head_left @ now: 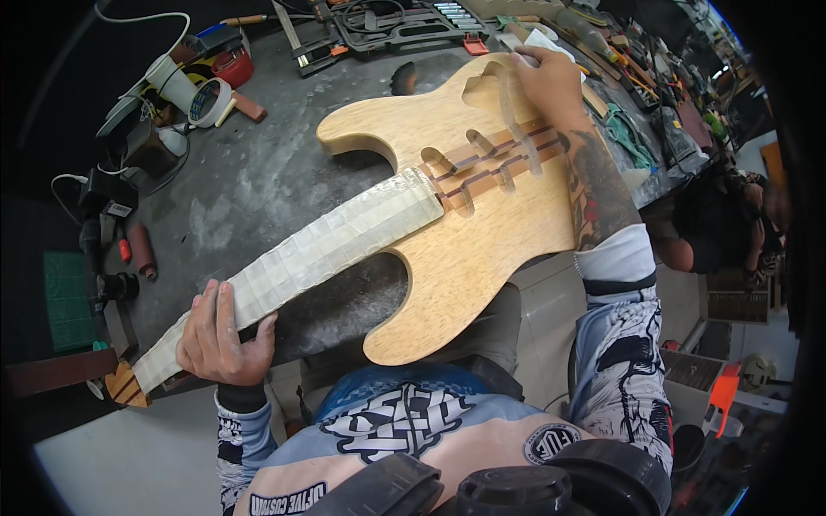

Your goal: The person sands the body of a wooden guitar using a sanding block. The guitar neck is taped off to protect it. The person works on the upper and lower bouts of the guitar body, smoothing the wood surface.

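Observation:
An unfinished electric guitar (482, 219) of pale wood lies slantwise over the bench edge, its body to the right and its neck toward the lower left. Routed cavities and dark stripes run down the body's middle. Whitish tape strips cover the neck's face (335, 236). Around the neck near the striped headstock (127, 385), my left hand (225, 335) is closed, thumb on the near side. At the body's far right edge, my right hand (551, 84) curls its fingers over the rim. White paper or cloth (544, 40) shows just beyond these fingers; whether they hold it is hidden.
The grey, dusty bench (232, 193) carries an open tool case (404, 30) at the back. Tape rolls (211, 101), cords and a red container (232, 66) crowd the left. Many tools and a green cloth (631, 136) lie at right. Another person (714, 228) is beyond the bench.

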Demonstrator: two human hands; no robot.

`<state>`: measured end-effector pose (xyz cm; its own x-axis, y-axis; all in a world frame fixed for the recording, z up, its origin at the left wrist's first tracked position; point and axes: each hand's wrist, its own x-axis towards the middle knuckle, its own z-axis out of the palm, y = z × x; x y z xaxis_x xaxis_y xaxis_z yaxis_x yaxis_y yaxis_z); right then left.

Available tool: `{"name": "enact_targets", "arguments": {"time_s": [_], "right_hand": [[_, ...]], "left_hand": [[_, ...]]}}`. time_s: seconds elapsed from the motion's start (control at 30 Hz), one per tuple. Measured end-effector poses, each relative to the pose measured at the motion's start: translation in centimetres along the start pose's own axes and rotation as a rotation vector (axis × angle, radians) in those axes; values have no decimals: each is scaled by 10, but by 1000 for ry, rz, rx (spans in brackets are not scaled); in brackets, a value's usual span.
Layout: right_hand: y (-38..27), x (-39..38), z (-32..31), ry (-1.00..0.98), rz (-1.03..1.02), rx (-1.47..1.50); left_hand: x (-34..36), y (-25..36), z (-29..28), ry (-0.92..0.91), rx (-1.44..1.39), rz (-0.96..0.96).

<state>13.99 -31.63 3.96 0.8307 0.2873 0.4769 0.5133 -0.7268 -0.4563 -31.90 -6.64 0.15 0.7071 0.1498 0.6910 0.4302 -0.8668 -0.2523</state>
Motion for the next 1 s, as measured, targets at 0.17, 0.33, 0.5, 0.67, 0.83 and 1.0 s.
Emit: {"name": "enact_targets", "arguments": {"time_s": [0.17, 0.33, 0.5, 0.67, 0.83, 1.0], "right_hand": [[30, 5, 9, -23, -71, -27], [6, -7, 31, -70, -241, 139], [13, -2, 23, -48, -203, 103], [22, 9, 18, -35, -110, 7], [18, 2, 26, -40, -158, 105], [25, 5, 32, -7, -217, 59]], "left_hand": [[-2, 0, 2, -1, -9, -26], [0, 0, -2, -5, 15, -9], [2, 1, 0, 4, -5, -2], [-2, -1, 3, 2, -18, -18], [1, 1, 1, 3, -14, -5], [-1, 1, 0, -4, -5, 2]]}}
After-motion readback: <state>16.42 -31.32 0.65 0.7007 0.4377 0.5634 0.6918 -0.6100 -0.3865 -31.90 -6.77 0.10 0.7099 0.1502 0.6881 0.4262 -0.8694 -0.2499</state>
